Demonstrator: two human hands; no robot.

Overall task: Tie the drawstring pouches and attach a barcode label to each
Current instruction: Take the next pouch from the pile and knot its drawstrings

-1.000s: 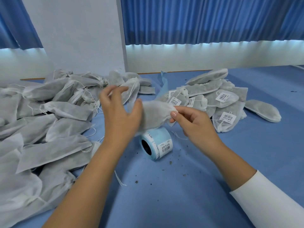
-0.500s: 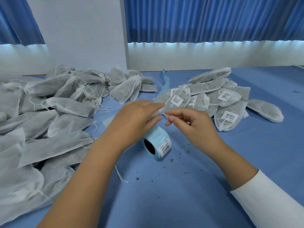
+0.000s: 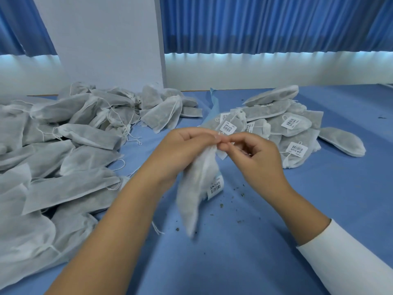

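Now: left hand and right hand both pinch neck of drawstring pouch, hanging blurred at near centre over label roll. Drawstring probably between fingertips; too small to confirm. Risk: weak pinch drops pouch, spills filling; hard tug snaps string.

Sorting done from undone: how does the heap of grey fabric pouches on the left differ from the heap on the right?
The left heap of grey fabric pouches shows no labels; the right heap carries white barcode labels. The left heap is far larger, running off the frame's edge; the right heap is compact. Both lie on the blue table and hold the same filled drawstring pouches.
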